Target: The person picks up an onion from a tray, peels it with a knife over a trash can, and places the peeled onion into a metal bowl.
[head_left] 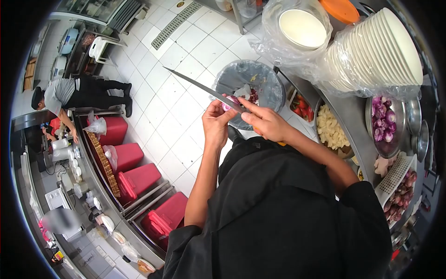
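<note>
Between my two hands is a purple-and-white onion [229, 103], above a bin lined with a clear plastic bag [275, 100]. My left hand [216, 122] pinches the onion from the left side. My right hand [265, 122] is closed around a large knife [195, 83], its handle mostly hidden in the palm. The long blade crosses the onion and points to the upper left, and my right fingers reach along it to the onion. Scraps of onion skin [253, 96] lie inside the bin.
On the right counter are a metal bowl of peeled onions [383, 119], a white basket of unpeeled onions [400, 197], stacked white bowls [371, 51] and a container of pale peeled pieces [331, 130]. Red peppers [302, 109] sit nearby. A co-worker [69, 93] leans over the left counter beside red bins [129, 156].
</note>
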### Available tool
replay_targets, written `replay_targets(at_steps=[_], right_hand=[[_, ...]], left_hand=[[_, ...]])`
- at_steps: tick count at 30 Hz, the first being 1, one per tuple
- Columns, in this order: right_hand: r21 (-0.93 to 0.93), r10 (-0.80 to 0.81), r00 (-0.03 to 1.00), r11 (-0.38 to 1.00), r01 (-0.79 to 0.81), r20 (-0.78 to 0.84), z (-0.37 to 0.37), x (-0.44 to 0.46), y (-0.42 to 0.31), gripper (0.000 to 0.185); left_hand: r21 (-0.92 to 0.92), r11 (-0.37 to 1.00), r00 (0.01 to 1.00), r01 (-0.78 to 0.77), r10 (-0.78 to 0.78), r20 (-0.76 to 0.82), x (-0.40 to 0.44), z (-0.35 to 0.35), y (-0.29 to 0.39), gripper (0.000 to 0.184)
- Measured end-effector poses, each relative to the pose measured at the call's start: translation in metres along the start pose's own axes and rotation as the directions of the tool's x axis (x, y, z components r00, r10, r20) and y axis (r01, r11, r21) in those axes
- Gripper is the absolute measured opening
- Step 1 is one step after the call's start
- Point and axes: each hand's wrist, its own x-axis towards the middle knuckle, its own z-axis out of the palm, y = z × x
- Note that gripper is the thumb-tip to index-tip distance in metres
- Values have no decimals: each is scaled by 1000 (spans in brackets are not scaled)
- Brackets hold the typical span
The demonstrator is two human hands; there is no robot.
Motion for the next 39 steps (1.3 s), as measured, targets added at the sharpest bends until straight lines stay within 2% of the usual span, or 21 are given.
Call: replay_targets(at_steps=[3, 7, 9, 11, 12, 13, 15, 17, 20, 21, 23, 25, 27, 28, 30, 32, 34, 37, 39], right_hand=[[-21, -75, 996, 997, 74, -55, 2, 1, -1, 56], [-14, -34, 999, 999, 33, -29, 0, 3, 2, 53], [134, 79, 997, 988, -79, 0, -5, 8, -2, 53], [186, 111, 994, 977, -109, -1, -16, 17, 4, 52], [235, 141, 990, 962, -138, 2, -22, 21, 6, 51], [232, 145, 989, 962, -143, 9, -27, 22, 6, 51], [269, 259, 964, 926, -266, 62, -33, 28, 2, 44], [273, 285, 955, 915, -297, 85, -32, 39, 10, 39], [223, 419, 907, 882, -415, 31, -28, 61, 22, 40], [221, 414, 910, 885, -409, 23, -26, 66, 23, 40], [194, 432, 902, 885, -423, -4, -20, 68, 22, 39], [168, 442, 897, 886, -432, -26, -14, 65, 16, 45], [136, 409, 895, 911, -390, -175, -6, 65, 15, 64], [132, 439, 887, 897, -422, -144, -7, 64, 11, 71], [155, 440, 878, 896, -416, -190, -6, 59, 14, 71], [193, 451, 856, 890, -412, -254, -3, 46, 27, 70], [-35, 400, 826, 893, -450, -398, -2, 32, 47, 70], [-65, 365, 756, 879, -472, -543, 8, -3, 65, 67], [-121, 276, 740, 893, -433, -613, 12, -22, 119, 64]], left_hand=[[31, 999, 999, -30, 29, 23, 1, -2, 0, 37], [-21, 999, 999, 26, -26, 36, 0, -7, 4, 43], [-61, 997, 998, 43, -41, 43, -3, -13, 6, 45], [-290, 948, 984, 134, -91, 155, -5, -24, 8, 50], [-326, 930, 970, 169, -97, 225, -7, -29, 8, 55], [-331, 929, 971, 166, -96, 217, -7, -32, 6, 55], [-468, 842, 942, 270, -128, 312, -8, -35, 7, 55], [-478, 840, 942, 255, -105, 317, -10, -40, 4, 56], [-575, 766, 931, 288, -83, 355, -6, -44, 5, 60], [-575, 766, 929, 288, -77, 363, -5, -47, 6, 60], [-412, 890, 953, 194, -71, 296, -2, -50, 10, 59], [-107, 994, 964, -11, 39, 264, 3, -54, 17, 65], [56, 996, 961, -67, 50, 272, 6, -52, 33, 68], [50, 997, 957, -62, 45, 286, 9, -53, 39, 68], [123, 985, 942, -124, 78, 325, 16, -53, 45, 64], [131, 985, 923, -112, 54, 380, 24, -58, 44, 61], [191, 970, 890, -150, 48, 454, 36, -60, 41, 52], [340, 934, 848, -110, -91, 523, 53, -63, 33, 45], [421, 898, 805, -126, -156, 573, 61, -55, 32, 43]])
